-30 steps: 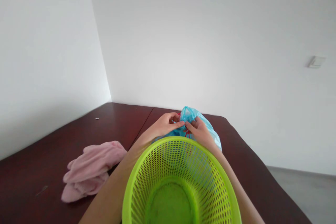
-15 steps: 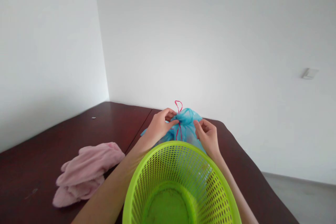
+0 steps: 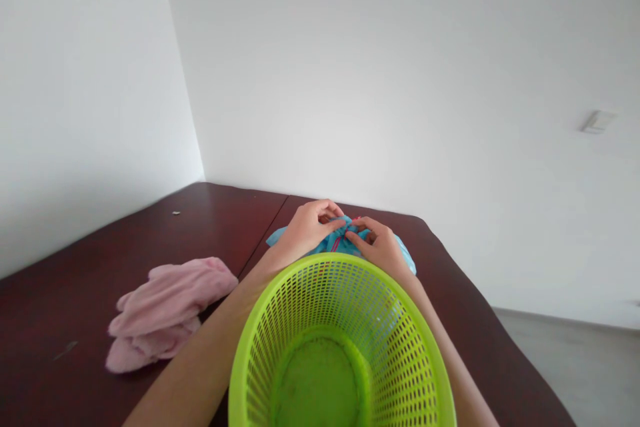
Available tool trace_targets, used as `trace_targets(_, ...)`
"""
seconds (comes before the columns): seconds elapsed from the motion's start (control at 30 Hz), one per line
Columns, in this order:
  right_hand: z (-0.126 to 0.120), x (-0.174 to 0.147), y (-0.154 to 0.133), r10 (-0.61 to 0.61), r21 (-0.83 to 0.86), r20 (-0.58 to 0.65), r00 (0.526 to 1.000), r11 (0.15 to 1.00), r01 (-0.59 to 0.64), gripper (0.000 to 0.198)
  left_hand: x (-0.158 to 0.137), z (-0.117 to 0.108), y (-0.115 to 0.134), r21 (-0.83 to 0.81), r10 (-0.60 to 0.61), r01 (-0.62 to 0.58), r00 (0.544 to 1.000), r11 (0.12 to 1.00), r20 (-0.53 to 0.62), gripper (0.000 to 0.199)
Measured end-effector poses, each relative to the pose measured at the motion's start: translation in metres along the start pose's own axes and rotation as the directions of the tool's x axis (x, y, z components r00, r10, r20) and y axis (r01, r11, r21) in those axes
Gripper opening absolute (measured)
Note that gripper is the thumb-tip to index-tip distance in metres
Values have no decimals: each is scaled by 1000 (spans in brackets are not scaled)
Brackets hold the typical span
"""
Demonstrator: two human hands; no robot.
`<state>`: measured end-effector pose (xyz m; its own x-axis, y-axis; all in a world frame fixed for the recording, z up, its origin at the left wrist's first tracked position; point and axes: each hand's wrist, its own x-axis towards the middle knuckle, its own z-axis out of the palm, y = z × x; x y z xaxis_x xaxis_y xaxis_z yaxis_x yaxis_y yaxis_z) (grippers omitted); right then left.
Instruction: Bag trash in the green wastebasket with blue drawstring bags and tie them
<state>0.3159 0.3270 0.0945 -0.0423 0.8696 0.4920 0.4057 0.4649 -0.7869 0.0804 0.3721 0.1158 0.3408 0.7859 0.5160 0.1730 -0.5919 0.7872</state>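
Behind the basket, a thin blue plastic bag (image 3: pixel 406 255) with a pinkish-red drawstring (image 3: pixel 337 243) lies on the table. My left hand (image 3: pixel 314 223) pinches the gathered neck of the bag from the left. From the right, my right hand (image 3: pixel 377 243) closes its thumb and fingers on the same gathered part, close to the drawstring. Both forearms pass either side of a green plastic basket (image 3: pixel 241 347) with slotted walls, which hides the lower part of the bag.
A folded pink cloth (image 3: pixel 170 313) lies on the dark red table (image 3: pixel 65 300), left of my left forearm. White walls (image 3: pixel 320 80) stand behind and to the left. A small whitish scrap (image 3: pixel 176 213) lies near the back left. The table's right edge curves away above a grey floor.
My right hand has moved left to the bag's neck and now grips it beside my left hand. The bag's puffed top and upright drawstring loop have come down. The view has shifted slightly.
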Motion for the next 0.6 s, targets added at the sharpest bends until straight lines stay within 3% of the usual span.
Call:
trace_targets(0.2, 1, 1, 5, 29, 12, -142, 989, 1000, -27, 16, 2, -10, -6, 103, 25, -15, 995, 995, -99, 7)
trace_targets(0.37, -1, 0, -1, -6, 54, -282, 959, 998, 23, 16, -1, -23, -3, 247, 50, -2, 981, 969, -187, 4)
trace_targets(0.6, -3, 2, -1, -36, 10, -352, 935, 999, 42, 23, -6, -46, -7, 501, 19, 142, 953, 854, -303, 12)
